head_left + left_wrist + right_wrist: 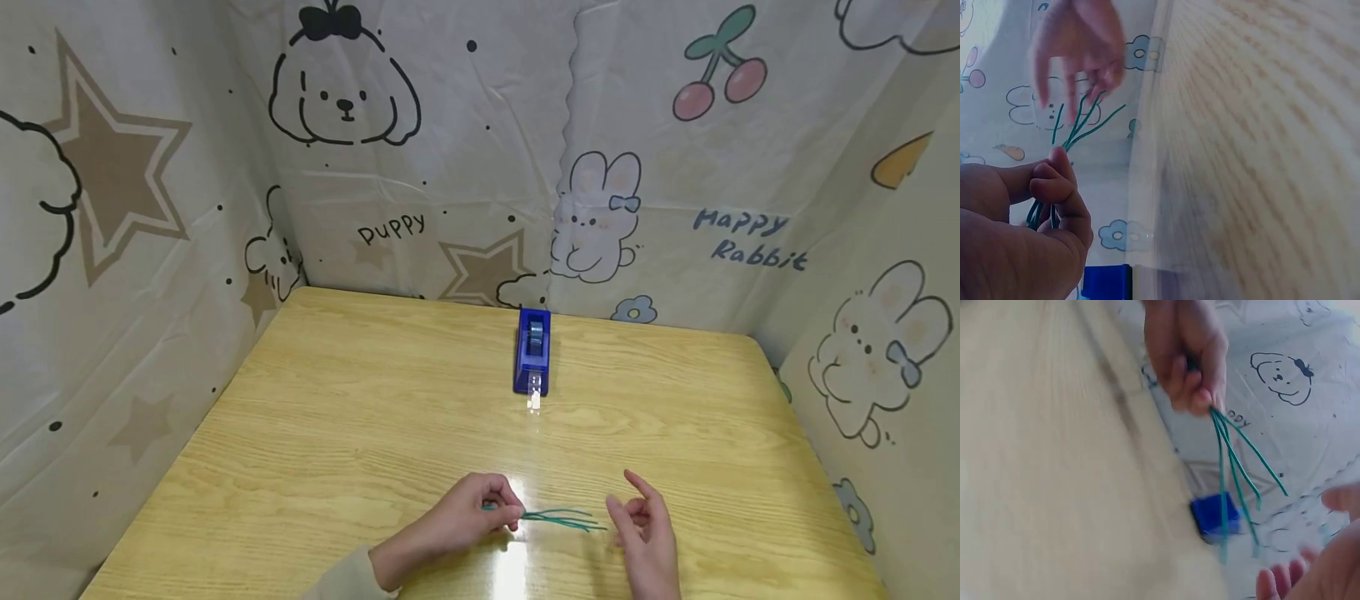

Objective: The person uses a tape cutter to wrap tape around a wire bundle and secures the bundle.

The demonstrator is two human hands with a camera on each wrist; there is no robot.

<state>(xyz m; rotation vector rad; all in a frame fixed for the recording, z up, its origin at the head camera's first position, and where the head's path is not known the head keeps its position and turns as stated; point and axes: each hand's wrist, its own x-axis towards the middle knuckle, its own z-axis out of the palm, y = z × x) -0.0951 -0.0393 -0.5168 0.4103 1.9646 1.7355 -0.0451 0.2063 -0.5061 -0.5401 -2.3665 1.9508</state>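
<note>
Head view: we see the left hand (468, 510) pinching thin green strands (555, 520) over the worktop (360, 417), their long axis running rightward, loose ends just short of the right hand (648, 532), fingers loosely parted, holding nothing.

Lower centre: teal-green strands (561, 521), pale beige sleeve (351, 577). Centre: deep-blue tape dispenser (532, 360). Lower half: tabletop (315, 417) in yellow wood grain. Upper half, facing me: off-white cloth (480, 108), brown stars (116, 171), pink cherries (693, 101), black-outlined animals (345, 125).
</note>
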